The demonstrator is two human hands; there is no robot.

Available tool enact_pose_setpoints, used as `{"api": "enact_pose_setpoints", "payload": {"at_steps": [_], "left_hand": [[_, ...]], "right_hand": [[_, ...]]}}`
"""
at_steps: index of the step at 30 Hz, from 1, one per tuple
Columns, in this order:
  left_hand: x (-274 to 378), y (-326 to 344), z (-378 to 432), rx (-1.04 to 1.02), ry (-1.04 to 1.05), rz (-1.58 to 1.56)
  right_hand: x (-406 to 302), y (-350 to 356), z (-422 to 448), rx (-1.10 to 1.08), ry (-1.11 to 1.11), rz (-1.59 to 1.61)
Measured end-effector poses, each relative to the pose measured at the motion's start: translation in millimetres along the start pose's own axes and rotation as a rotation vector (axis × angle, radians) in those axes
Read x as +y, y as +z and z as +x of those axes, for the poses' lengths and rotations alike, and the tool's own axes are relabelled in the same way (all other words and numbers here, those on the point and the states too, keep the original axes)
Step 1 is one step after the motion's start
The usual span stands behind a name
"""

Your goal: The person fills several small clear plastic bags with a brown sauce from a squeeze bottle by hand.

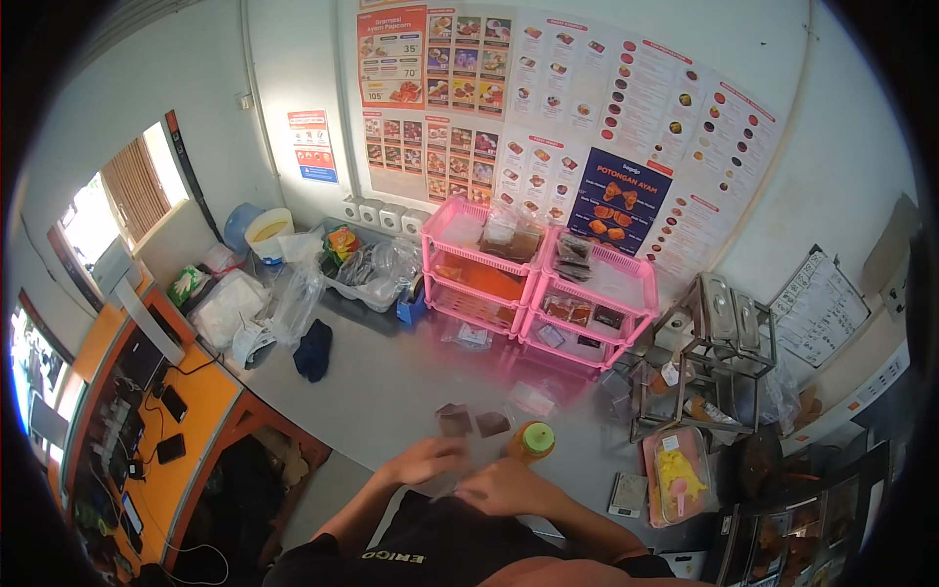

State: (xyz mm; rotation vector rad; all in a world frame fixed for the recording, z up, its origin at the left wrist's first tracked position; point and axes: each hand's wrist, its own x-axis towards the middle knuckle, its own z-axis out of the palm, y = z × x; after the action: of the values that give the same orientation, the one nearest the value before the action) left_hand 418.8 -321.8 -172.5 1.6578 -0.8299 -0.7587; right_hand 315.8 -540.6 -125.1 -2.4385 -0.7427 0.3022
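My left hand [431, 461] is at the near edge of the steel table [381, 400], its fingers blurred and pointing right. Close beside it my right hand [510, 488] is curled, its fingertips on a thin translucent piece of plastic [442, 486]. The plastic is faint, and whether my left fingers also grip it is unclear. Just beyond my hands lie two small brown-filled clear sachets, a left one [453, 420] and a right one [492, 423]. A squeeze bottle of orange-brown contents with a green lid [539, 438] stands behind my right hand.
Pink plastic racks [524, 323] holding packets stand against the wall. To the right are a digital scale [628, 494], a clear tub of yellow contents with a pink scoop [678, 477] and a metal rack [693, 400]. A grey bin [359, 293] and dark cloth [313, 351] sit left.
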Motion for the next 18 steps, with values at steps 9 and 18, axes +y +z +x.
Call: {"api": "enact_pose_setpoints", "payload": {"at_steps": [9, 18], "left_hand": [[37.3, 29.9, -6.1, -0.052, 0.234, 0.113], [32.9, 20.6, -7.8, -0.316, 0.098, 0.42]], "right_hand": [[14.7, -13.6, -7.4, -0.05, 0.077, 0.194], [3.1, -15.9, -4.4, -0.379, -0.003, 0.154]]}}
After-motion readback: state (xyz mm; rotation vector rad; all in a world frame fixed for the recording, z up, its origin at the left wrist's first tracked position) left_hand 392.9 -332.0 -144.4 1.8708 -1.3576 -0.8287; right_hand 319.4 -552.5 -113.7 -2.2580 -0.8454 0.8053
